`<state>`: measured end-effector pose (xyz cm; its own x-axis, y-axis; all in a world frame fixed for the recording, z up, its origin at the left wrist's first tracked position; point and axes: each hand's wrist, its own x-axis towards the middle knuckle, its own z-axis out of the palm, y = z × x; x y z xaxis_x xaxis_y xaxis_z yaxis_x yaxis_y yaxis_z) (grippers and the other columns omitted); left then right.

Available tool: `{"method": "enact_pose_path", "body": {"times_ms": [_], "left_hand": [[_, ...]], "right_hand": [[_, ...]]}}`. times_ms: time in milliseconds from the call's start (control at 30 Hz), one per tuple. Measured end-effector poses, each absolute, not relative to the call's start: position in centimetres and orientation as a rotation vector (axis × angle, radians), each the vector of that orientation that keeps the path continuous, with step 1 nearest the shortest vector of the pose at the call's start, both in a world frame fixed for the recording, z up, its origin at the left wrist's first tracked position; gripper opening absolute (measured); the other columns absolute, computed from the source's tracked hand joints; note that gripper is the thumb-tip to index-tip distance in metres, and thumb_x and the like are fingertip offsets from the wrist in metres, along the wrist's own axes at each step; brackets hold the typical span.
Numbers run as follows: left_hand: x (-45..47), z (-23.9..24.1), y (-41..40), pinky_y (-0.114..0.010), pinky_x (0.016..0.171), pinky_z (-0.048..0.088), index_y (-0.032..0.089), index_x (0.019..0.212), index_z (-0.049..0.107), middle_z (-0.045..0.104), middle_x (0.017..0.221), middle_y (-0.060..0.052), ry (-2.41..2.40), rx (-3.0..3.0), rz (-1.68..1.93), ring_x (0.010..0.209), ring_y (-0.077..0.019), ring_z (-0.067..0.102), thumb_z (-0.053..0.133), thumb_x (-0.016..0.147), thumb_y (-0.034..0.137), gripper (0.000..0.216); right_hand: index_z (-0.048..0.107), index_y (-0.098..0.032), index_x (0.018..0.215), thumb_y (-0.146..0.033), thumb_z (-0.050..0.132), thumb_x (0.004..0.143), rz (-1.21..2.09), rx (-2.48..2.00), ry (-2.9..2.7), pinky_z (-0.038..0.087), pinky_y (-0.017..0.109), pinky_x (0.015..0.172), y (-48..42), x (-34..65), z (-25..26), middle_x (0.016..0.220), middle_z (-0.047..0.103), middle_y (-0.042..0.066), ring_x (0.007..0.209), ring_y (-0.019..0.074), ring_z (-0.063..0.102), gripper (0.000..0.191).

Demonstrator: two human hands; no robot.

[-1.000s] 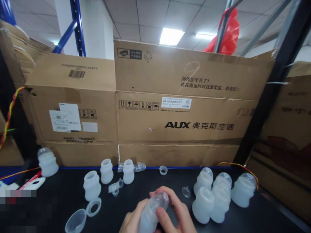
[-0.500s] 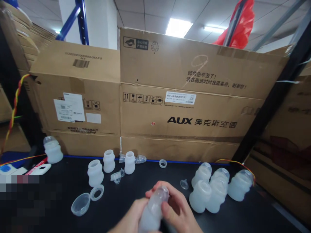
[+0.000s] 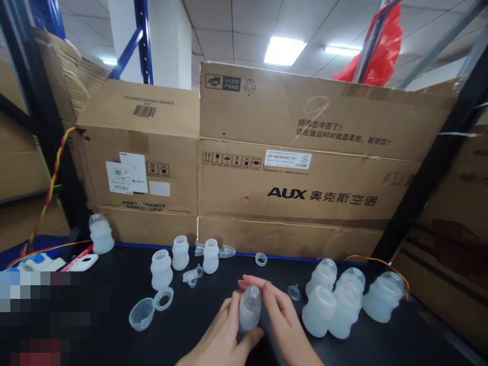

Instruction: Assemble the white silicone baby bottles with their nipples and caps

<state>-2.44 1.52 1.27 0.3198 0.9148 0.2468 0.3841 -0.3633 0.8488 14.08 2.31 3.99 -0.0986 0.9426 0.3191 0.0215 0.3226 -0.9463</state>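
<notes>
A small translucent baby bottle (image 3: 250, 309) with a clear domed cap stands between my two hands, its cap pointing up and away from me. My left hand (image 3: 224, 328) wraps round the bottle's left side, the thumb across its front. From the right, my right hand (image 3: 280, 317) closes against the bottle, its long fingers reaching behind the cap. The hands hide most of the lower body. Just beyond my right hand lies a clear nipple-shaped piece (image 3: 294, 292). A white ring (image 3: 261, 259) rests farther back.
Several capped bottles (image 3: 319, 311) are grouped at right. Open bottles (image 3: 161, 270) stand left of centre, near a clear cap (image 3: 142, 314), a ring (image 3: 163, 299) and loose clear parts (image 3: 192, 275). One capped bottle (image 3: 101, 235) is at far left. Cardboard (image 3: 305, 213) walls the back.
The bottle has turned more upright. My left hand has moved up round it, and my right thumb has left the front of the cap. The view has shifted slightly left.
</notes>
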Motion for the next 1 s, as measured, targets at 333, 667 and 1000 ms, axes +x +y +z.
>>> {"method": "enact_pose_path", "body": {"times_ms": [333, 667, 1000], "left_hand": [[-3.2, -0.9, 3.8, -0.049, 0.105, 0.049, 0.021, 0.130, 0.061, 0.072, 0.121, -0.012, 1.258, 2.094, 0.880, 0.115, -0.0344, 0.061, 0.064, 0.094, 0.035, 0.039], [-3.5, 0.5, 3.2, -0.048, 0.108, 0.047, 0.018, 0.129, 0.061, 0.071, 0.123, -0.013, 1.251, 2.017, 0.818, 0.119, -0.0346, 0.060, 0.064, 0.093, 0.037, 0.041], [-1.8, 2.2, 3.9, -0.046, 0.113, 0.039, 0.020, 0.131, 0.062, 0.063, 0.133, -0.012, 1.374, 2.161, 0.712, 0.126, -0.0318, 0.055, 0.052, 0.102, 0.046, 0.041]], "right_hand": [[0.074, -0.020, 0.118, -0.021, 0.072, 0.088, 0.413, -1.352, -1.941, 0.047, 0.047, 0.108, 14.3, 11.7, 3.7, 0.123, 0.072, 0.012, 0.119, 0.0319, 0.063, 0.030], [0.070, -0.019, 0.124, -0.029, 0.074, 0.093, 0.229, -1.543, -2.209, 0.050, 0.038, 0.094, 13.8, 12.4, 8.4, 0.113, 0.077, 0.010, 0.109, 0.0274, 0.069, 0.033], [0.082, -0.027, 0.095, -0.022, 0.080, 0.079, 0.136, -1.701, -2.477, 0.044, 0.029, 0.063, 4.6, 27.9, 23.4, 0.078, 0.073, 0.001, 0.070, 0.0206, 0.066, 0.016]]}}
